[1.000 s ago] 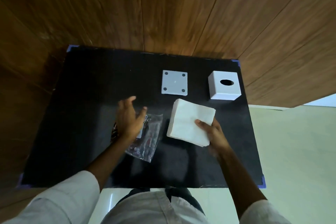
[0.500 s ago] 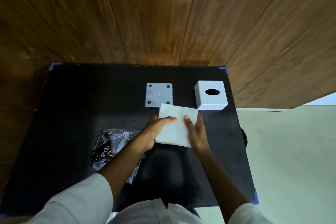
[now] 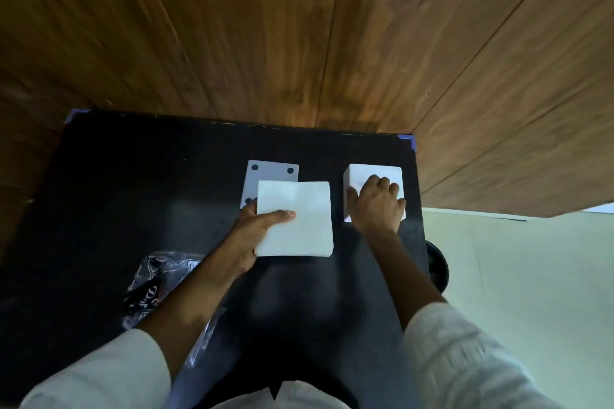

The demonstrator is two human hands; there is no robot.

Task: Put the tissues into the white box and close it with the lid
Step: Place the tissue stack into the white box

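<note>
The tissues (image 3: 295, 219) were a thick square stack, held at its left edge by the left hand (image 3: 252, 232): the thumb lay across the top and the other fingers were hidden beneath, so the stack sat between them, its far corner overlapping the lid (image 3: 270, 176) that lay flat just beyond. Just to the right of the stack, the right hand (image 3: 377, 206) lay over the top of the box (image 3: 372, 176), its fingers curled onto the far part and its thumb down the near left side, gripping it; the oval opening was covered. With only one edge pinched, the stack could fan out or shed its lower sheets when carried, since loose paper sags away from a one-sided hold. The stack looked about as wide as the box, so it might have snagged on the rim and crumpled when pushed in. The box stood near the right edge of the surface (image 3: 133, 192) and could be knocked off when turned over. Half a second earlier both hands had been on the stack and the box stood untouched, opening up; a wrapper (image 3: 156, 285) had stayed behind the left wrist.
</note>
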